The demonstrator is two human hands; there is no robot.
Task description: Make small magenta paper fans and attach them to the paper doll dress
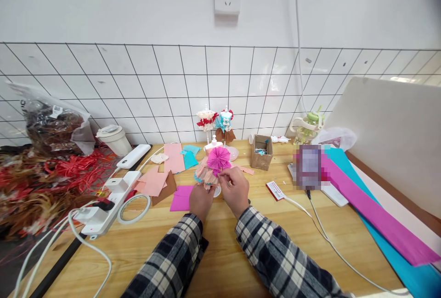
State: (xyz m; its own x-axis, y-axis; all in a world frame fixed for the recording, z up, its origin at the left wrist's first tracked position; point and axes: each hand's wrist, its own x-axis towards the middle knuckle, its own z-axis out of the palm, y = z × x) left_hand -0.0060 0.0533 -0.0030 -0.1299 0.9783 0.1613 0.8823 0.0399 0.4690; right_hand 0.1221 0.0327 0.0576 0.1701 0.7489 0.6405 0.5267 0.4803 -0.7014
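Both hands meet over the middle of the wooden table [241,261]. The left hand [200,201] is curled closed around the base of a small paper dress figure [206,171], holding it upright. The right hand [236,188] pinches its fingertips [222,176] shut on the lower edge of the pink pleated paper fan [218,158] atop the figure.
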